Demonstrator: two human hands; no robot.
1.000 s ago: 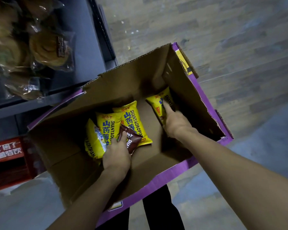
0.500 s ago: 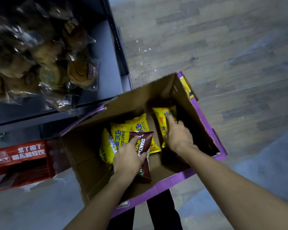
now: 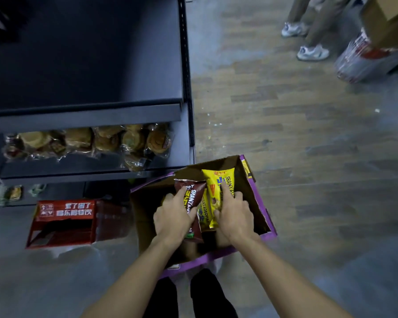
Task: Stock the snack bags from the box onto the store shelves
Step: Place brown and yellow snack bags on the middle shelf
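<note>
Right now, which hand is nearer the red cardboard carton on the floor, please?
Left: the left hand, holding a brown snack bag, is right of the red cardboard carton; the right hand farther right.

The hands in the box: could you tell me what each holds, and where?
The left hand grips the brown snack bag around its middle; the right hand grips a yellow snack bag by its lower half.

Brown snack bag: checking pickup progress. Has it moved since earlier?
Yes: the brown snack bag lifted off the box floor toward its rim, in the left hand.
</note>
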